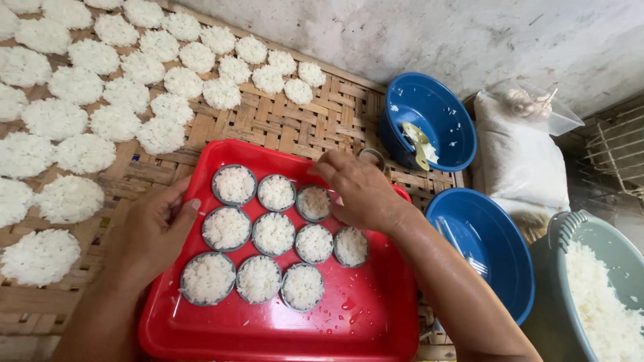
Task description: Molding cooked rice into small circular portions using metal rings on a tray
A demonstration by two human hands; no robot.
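Observation:
A red plastic tray (362,322) rests on a woven bamboo mat (288,127). On it stand several round metal ring moulds packed with white rice (274,233), set in three rows. My left hand (151,231) grips the tray's left rim, thumb on the edge beside a filled mould. My right hand (359,191) reaches over the tray's far right, fingers curled down at the top-row mould (312,202); I cannot tell if it pinches anything. A metal ring (373,157) shows just behind its fingers.
Several flat round rice cakes (70,198) lie in rows over the mat's left and far side. A blue bowl (429,121) with a pale scrap, a second blue bowl (483,248) with a fork, a grey tub of rice (604,308) and a white sack (520,151) stand right, by a wall.

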